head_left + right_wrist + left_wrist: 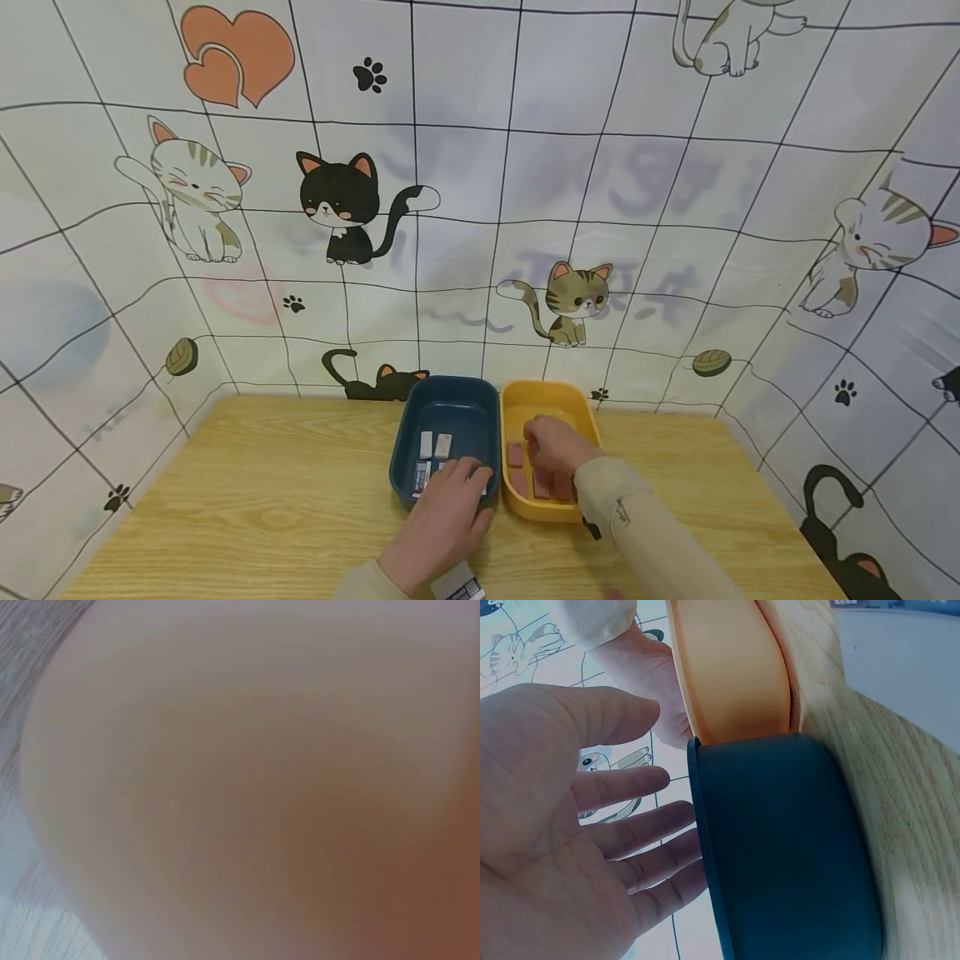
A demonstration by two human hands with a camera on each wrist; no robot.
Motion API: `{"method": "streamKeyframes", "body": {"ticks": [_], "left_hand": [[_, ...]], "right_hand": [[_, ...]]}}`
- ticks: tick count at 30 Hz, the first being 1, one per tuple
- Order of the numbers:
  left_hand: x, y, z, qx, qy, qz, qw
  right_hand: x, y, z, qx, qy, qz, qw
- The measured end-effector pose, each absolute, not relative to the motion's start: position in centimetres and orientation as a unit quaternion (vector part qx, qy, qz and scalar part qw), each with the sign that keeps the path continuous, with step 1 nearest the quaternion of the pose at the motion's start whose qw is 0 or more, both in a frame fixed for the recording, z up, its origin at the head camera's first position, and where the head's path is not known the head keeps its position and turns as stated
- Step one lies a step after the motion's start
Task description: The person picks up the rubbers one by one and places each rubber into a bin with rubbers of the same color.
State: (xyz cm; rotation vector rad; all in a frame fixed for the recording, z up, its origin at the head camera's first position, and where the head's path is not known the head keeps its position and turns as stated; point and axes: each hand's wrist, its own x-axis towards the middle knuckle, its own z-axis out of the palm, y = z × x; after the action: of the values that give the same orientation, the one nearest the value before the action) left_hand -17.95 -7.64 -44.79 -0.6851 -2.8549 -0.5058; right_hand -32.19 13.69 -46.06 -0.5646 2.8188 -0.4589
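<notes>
My left hand [448, 508] hovers over the near end of a dark blue bin [397, 475], palm down. In the left wrist view its fingers [641, 832] are spread and relaxed near the bin's rim, holding nothing. Inside the bin lie several small white blocks [443, 446] resembling erasers, some with a printed sleeve [422, 478]. The right hand [558, 446] reaches down into a yellow bin [551, 512] with its fingers bent. Its fingertips are hidden, so any held thing cannot be made out. Around it lie several pink blocks [514, 455]. The right wrist view is a close blur.
Both bins stand side by side on a wooden table [300, 500], against a cat-patterned cloth [465, 183] at the back. A white box with dark print [459, 583] lies at the near edge by the left wrist. Part of a pink thing [615, 594] shows under the right sleeve.
</notes>
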Motion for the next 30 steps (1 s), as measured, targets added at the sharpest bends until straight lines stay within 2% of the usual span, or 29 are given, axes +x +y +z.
{"method": "streamKeyframes", "body": {"ticks": [12, 21, 30], "left_hand": [[-17.8, -7.5, -44.8, -0.228, -0.954, -0.175, 0.081], [-17.4, -8.1, -44.7, -0.226, -0.953, -0.182, 0.092], [-16.9, -8.9, -44.5, -0.242, -0.948, -0.174, 0.109]], "right_hand": [[-31.8, 14.3, -46.2, -0.219, 0.958, -0.163, 0.09], [-30.9, 15.4, -44.9, -0.194, 0.951, -0.223, 0.086], [-28.3, 16.5, -43.0, -0.245, 0.938, -0.246, 0.015]]}}
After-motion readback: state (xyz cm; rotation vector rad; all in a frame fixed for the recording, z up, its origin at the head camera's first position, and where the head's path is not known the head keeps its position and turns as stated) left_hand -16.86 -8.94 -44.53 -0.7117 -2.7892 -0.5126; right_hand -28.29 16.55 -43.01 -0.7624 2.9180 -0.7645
